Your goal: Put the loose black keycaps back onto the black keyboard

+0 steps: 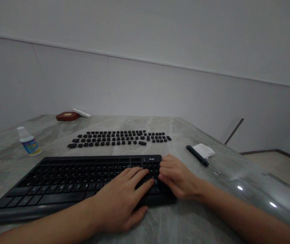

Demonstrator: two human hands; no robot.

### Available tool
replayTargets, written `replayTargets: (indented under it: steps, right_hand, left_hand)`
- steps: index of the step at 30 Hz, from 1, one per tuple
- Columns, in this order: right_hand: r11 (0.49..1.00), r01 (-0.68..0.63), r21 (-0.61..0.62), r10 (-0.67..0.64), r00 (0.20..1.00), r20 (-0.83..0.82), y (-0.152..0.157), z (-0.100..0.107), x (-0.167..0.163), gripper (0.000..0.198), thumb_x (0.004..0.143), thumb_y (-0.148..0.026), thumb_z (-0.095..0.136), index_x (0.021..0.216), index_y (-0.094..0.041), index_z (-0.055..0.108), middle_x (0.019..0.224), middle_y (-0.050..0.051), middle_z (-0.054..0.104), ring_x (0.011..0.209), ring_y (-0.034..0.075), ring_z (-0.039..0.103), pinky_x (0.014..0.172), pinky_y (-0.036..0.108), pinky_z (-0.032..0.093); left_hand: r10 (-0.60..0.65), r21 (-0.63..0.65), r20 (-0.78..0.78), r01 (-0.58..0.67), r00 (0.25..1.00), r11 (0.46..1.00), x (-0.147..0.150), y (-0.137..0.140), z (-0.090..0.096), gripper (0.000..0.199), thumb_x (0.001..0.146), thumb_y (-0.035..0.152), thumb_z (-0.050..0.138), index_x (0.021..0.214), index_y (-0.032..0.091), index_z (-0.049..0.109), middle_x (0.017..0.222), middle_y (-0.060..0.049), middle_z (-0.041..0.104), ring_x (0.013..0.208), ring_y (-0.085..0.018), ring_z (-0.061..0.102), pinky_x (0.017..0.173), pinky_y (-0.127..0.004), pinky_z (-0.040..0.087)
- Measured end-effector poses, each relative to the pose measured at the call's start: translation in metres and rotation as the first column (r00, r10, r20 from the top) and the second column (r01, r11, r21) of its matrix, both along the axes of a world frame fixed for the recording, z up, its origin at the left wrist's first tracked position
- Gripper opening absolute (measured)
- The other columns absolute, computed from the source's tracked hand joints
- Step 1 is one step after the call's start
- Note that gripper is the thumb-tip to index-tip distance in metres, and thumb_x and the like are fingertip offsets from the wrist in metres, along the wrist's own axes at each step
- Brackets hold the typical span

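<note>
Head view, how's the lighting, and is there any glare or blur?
Head view: dim overall; two bright glare spots on the table, right side; head view: the bottle's label too soft to read; head view: the keyboard dark, low in contrast.

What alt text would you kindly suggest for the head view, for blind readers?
A person's left hand lies spread over the right part of a partly stripped black plastic keyboard, while the right hand curls at its right end. Beyond it, loose black keycaps lie in rows on a grey marbled table, with a white, blue-labelled bottle to the left.
</note>
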State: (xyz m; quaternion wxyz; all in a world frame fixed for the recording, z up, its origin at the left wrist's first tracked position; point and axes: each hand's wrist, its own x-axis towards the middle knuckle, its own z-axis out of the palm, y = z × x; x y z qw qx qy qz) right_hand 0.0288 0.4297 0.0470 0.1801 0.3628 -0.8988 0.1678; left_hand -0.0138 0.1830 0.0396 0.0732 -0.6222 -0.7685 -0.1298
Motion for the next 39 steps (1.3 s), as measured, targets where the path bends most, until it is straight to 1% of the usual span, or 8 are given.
replayTargets:
  steps: [4, 15, 18, 21, 25, 30, 34, 39]
  right_hand:
    - [0.983, 0.014, 0.186, -0.054, 0.976, 0.212, 0.002, 0.001, -0.002, 0.028, 0.096, -0.022, 0.045, 0.070, -0.017, 0.054, 0.073, 0.005, 0.062, 0.078, 0.019, 0.048, 0.076, 0.037, 0.034]
    - [0.939, 0.068, 0.337, -0.130, 0.978, 0.164, -0.010, 0.010, -0.001, 0.025, 0.093, -0.023, 0.052, 0.071, -0.017, 0.060, 0.072, 0.005, 0.065, 0.078, 0.020, 0.049, 0.078, 0.039, 0.030]
    - [0.967, 0.016, 0.255, -0.066, 0.980, 0.189, -0.001, 0.008, -0.002, 0.027, 0.095, -0.024, 0.048, 0.071, -0.017, 0.057, 0.074, 0.004, 0.064, 0.078, 0.019, 0.049, 0.078, 0.038, 0.031]
    - [0.996, -0.020, 0.085, 0.004, 0.984, 0.180, 0.013, 0.008, -0.003, 0.030, 0.098, -0.023, 0.040, 0.071, -0.017, 0.050, 0.074, 0.004, 0.060, 0.078, 0.019, 0.049, 0.076, 0.037, 0.033]
    - [0.995, -0.001, -0.096, 0.010, 0.996, 0.093, 0.019, 0.011, -0.003, 0.026, 0.097, -0.024, 0.041, 0.072, -0.018, 0.047, 0.071, 0.003, 0.055, 0.072, 0.017, 0.046, 0.071, 0.035, 0.034]
    - [0.997, -0.009, -0.077, 0.018, 0.994, 0.112, 0.009, 0.008, 0.000, 0.028, 0.097, -0.023, 0.040, 0.069, -0.018, 0.043, 0.070, 0.003, 0.054, 0.071, 0.018, 0.046, 0.071, 0.036, 0.034]
    - [1.000, 0.002, -0.025, 0.003, 0.984, 0.176, 0.007, 0.007, 0.003, 0.010, 0.086, -0.025, 0.055, 0.079, -0.018, 0.052, 0.078, 0.003, 0.058, 0.078, 0.020, 0.049, 0.073, 0.037, 0.036]
    - [0.990, -0.061, -0.124, 0.086, 0.974, 0.211, 0.011, 0.009, 0.002, 0.006, 0.083, -0.019, 0.057, 0.089, -0.018, 0.058, 0.089, 0.006, 0.063, 0.086, 0.021, 0.054, 0.080, 0.039, 0.041]
  left_hand:
    - [-0.002, -0.007, 0.000, 0.002, 1.000, 1.000, 0.000, 0.000, 0.000, 0.059, 0.087, 0.030, 0.059, 0.142, 0.014, 0.046, 0.146, -0.020, 0.049, 0.132, -0.040, 0.047, 0.107, -0.058, 0.042]
    - [0.012, -0.030, -0.007, -0.012, 1.000, 0.999, 0.001, 0.000, 0.001, 0.060, 0.085, 0.029, 0.060, 0.141, 0.014, 0.048, 0.145, -0.020, 0.049, 0.132, -0.039, 0.047, 0.108, -0.058, 0.042]
    - [0.014, -0.038, -0.001, -0.014, 1.000, 0.999, -0.001, -0.001, 0.000, 0.061, 0.086, 0.029, 0.060, 0.144, 0.016, 0.046, 0.147, -0.018, 0.047, 0.133, -0.039, 0.045, 0.108, -0.059, 0.042]
    - [0.006, -0.042, 0.004, -0.005, 1.000, 0.999, -0.001, -0.001, 0.000, 0.062, 0.086, 0.028, 0.060, 0.145, 0.016, 0.044, 0.149, -0.019, 0.046, 0.134, -0.040, 0.045, 0.107, -0.060, 0.042]
    - [0.001, -0.056, -0.002, -0.001, 1.000, 0.998, -0.001, 0.000, 0.002, 0.064, 0.087, 0.029, 0.061, 0.146, 0.015, 0.044, 0.149, -0.020, 0.045, 0.134, -0.040, 0.044, 0.108, -0.059, 0.042]
    - [0.009, -0.049, -0.008, -0.009, 1.000, 0.999, 0.000, 0.000, 0.001, 0.062, 0.087, 0.031, 0.061, 0.145, 0.015, 0.045, 0.149, -0.021, 0.045, 0.134, -0.041, 0.045, 0.107, -0.059, 0.043]
    - [0.002, -0.044, -0.015, -0.003, 1.000, 0.999, 0.001, -0.001, 0.001, 0.061, 0.087, 0.031, 0.060, 0.143, 0.013, 0.046, 0.145, -0.022, 0.048, 0.132, -0.040, 0.047, 0.106, -0.059, 0.043]
    - [-0.003, -0.018, -0.007, 0.003, 1.000, 1.000, 0.000, 0.000, 0.003, 0.060, 0.087, 0.031, 0.060, 0.142, 0.013, 0.047, 0.145, -0.021, 0.049, 0.132, -0.040, 0.048, 0.106, -0.059, 0.043]
